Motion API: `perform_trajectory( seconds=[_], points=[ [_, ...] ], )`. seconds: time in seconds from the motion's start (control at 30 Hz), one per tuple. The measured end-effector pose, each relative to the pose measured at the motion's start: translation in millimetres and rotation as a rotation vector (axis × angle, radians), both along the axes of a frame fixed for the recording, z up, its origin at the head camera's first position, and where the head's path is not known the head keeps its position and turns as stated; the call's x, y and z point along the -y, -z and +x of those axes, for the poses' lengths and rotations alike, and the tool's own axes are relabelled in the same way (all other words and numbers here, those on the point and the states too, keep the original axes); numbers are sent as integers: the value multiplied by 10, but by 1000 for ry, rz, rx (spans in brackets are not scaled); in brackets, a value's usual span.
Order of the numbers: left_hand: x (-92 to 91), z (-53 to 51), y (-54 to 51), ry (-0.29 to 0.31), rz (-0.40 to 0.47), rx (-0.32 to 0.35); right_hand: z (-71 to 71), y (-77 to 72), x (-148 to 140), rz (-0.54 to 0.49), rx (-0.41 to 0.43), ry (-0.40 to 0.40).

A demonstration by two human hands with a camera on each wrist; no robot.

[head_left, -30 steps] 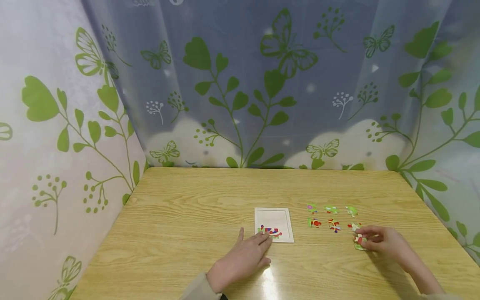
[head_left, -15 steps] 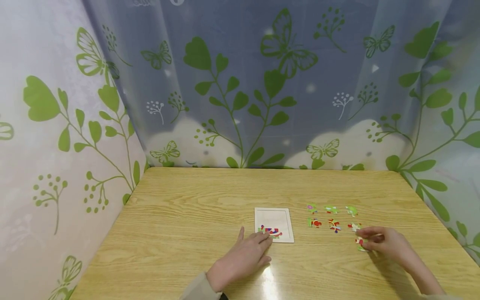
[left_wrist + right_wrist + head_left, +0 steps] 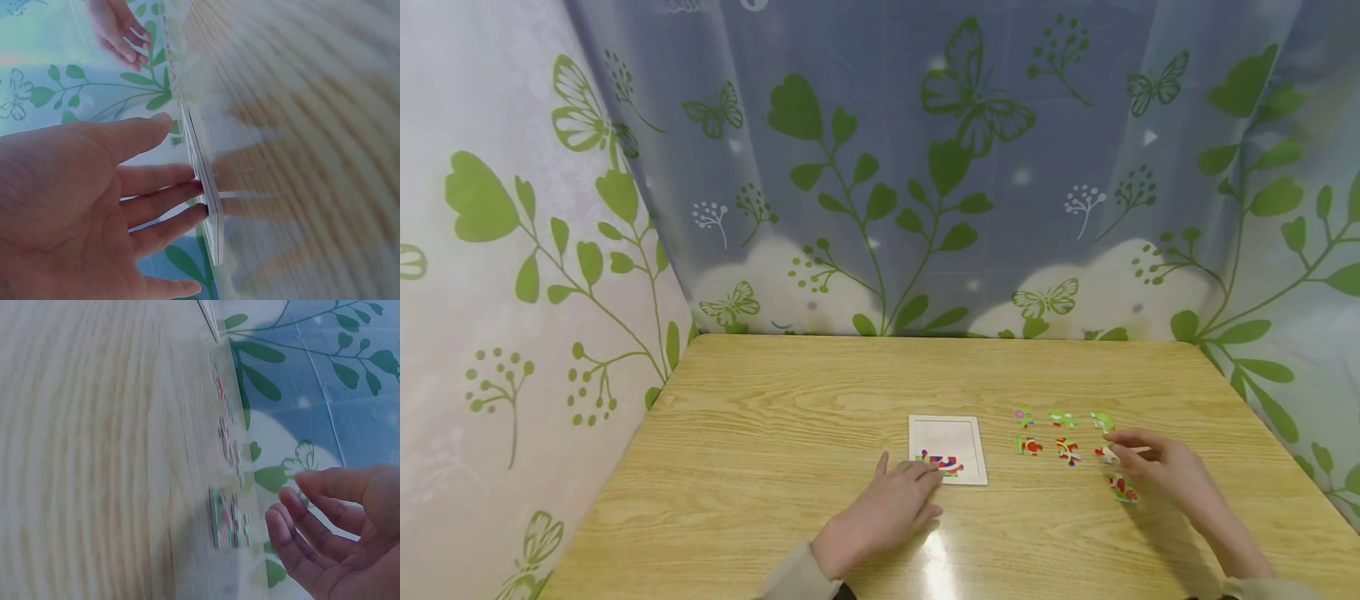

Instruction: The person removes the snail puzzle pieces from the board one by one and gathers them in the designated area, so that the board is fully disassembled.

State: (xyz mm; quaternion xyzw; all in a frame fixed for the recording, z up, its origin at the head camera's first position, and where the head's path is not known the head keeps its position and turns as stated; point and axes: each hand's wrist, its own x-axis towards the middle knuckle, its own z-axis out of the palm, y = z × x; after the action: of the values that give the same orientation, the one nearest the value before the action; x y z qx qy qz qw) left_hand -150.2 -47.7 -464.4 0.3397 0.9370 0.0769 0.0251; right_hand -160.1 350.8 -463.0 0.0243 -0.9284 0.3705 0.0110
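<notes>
A white puzzle tray lies on the table, with red, blue and green puzzle pieces along its near edge. My left hand rests its fairly straight fingertips on the tray's near left part, covering some of those pieces. In the left wrist view the fingers touch the tray's edge. My right hand hovers above the right column of loose pieces, its fingers loosely bent and holding nothing. Below it lies a red and green puzzle piece. A white and red piece is partly hidden behind its fingertips.
Two rows of loose pieces lie right of the tray, including a pink and green one, a red one and a green one. The wooden table meets a patterned curtain at the back.
My right hand has let go of the red and green puzzle piece at the lower right and risen slightly away from it. The left hand has hardly moved.
</notes>
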Motion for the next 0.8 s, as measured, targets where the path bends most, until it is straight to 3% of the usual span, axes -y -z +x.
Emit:
perform_trajectory(
  seconds=[0.33,0.57,0.8],
  points=[
    [-8,-1,19,7,16,-15,-99,-21,290,-86,-74,-23],
    [-10,0,34,7,8,-16,-196,-33,499,-61,-134,-79],
    [-9,3,33,10,2,-27,-277,-47,758,-112,-123,-136]
  ],
)
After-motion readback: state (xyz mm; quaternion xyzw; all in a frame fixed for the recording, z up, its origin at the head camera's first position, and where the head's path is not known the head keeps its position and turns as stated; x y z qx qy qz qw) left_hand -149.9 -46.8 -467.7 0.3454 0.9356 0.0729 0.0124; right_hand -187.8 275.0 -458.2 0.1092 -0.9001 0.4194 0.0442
